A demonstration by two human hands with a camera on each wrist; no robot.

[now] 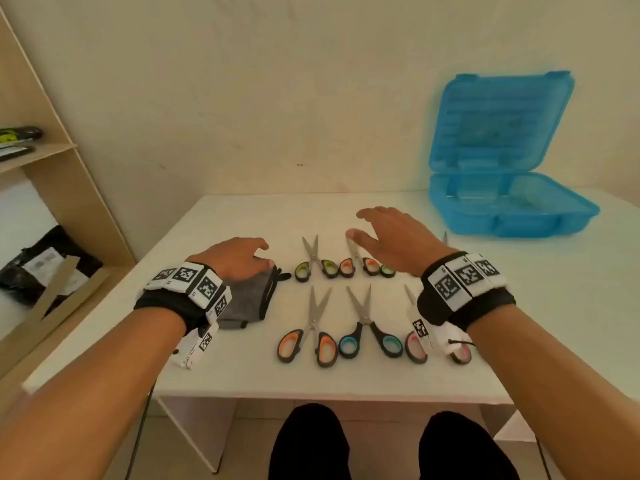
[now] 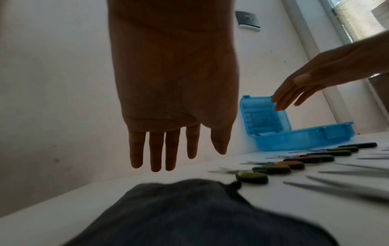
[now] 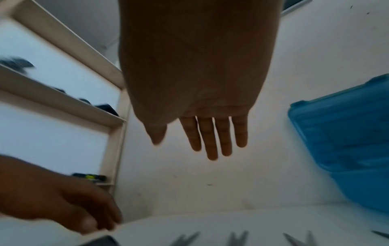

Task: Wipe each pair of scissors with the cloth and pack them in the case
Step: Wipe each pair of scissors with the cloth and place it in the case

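Several pairs of scissors lie in two rows on the white table (image 1: 536,306): small ones with green (image 1: 313,263) and orange (image 1: 356,263) handles in the far row, larger ones with orange (image 1: 310,336), blue (image 1: 367,332) and pink (image 1: 415,341) handles in the near row. A folded grey cloth (image 1: 247,299) lies to their left. My left hand (image 1: 239,259) hovers over the cloth with fingers straight (image 2: 155,149), holding nothing. My right hand (image 1: 388,237) is spread open above the far row (image 3: 212,138), empty. The blue case (image 1: 509,206) stands open at the back right.
A wooden shelf unit (image 1: 52,150) stands to the left of the table, with dark items on its shelves. The wall runs along the table's far edge. My knees (image 1: 308,441) sit under the table's near edge.
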